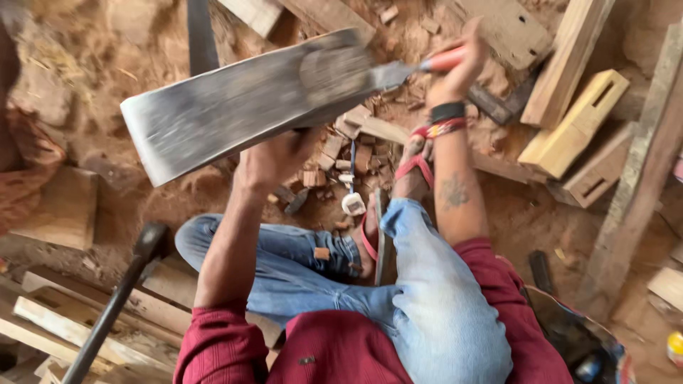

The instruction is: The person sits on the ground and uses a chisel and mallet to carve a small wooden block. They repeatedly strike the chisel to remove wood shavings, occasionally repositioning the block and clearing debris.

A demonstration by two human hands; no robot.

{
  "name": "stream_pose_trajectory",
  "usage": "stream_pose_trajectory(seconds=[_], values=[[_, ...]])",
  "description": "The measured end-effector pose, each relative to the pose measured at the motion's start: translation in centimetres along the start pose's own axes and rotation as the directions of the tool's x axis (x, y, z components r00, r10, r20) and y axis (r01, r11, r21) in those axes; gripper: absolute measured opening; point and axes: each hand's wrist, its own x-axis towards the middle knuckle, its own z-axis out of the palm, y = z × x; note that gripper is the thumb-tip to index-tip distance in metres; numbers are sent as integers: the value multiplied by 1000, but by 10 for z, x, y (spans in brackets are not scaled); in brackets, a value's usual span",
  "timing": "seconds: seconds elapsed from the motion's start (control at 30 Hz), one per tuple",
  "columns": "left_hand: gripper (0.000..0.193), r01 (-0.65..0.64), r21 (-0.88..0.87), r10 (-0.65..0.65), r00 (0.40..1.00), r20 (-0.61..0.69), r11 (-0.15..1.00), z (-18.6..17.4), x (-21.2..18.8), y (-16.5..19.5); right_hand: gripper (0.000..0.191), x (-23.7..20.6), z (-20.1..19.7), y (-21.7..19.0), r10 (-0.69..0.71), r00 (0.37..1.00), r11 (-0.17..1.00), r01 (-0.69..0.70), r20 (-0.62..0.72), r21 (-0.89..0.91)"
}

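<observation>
left hand (274, 160) fingers grip the grey plank (249, 99) from beneath. right hand (455, 67) fingers close around the red-handled chisel (420, 67), its blade at the plank's end.

Wide blade (242, 103) in left-hand grip (274, 158): grey metal, dull, scuffed and streaked, a rubbed round patch toward its far end. Tool (420, 67) in right-hand grip (455, 67): bare grey metal shank beyond the fingers, glossy red-orange plastic handle inside them. Below both grips, small wood offcuts (334, 153), rough, raw-cut. Right of the right grip, pale blocks (576, 124) of sawn wood, smooth matt faces with cut slots. Floor (85, 78) dusty, sawdust-covered. Jeans (434, 299) faded denim cloth; sleeves (213, 345) matt red cloth.
</observation>
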Motion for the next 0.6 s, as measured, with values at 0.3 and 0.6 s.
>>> stream_pose_trajectory(seconds=[0.3,0.6], values=[[12,-301,-612,-6,894,-447,732,22,-14,-30,70,39,-105,2,443,834,891,-372,-327,259],[25,-274,-707,-222,822,-524,652,19,-31,-45,78,17,-106,-5,498,860,842,-511,-112,-175]])
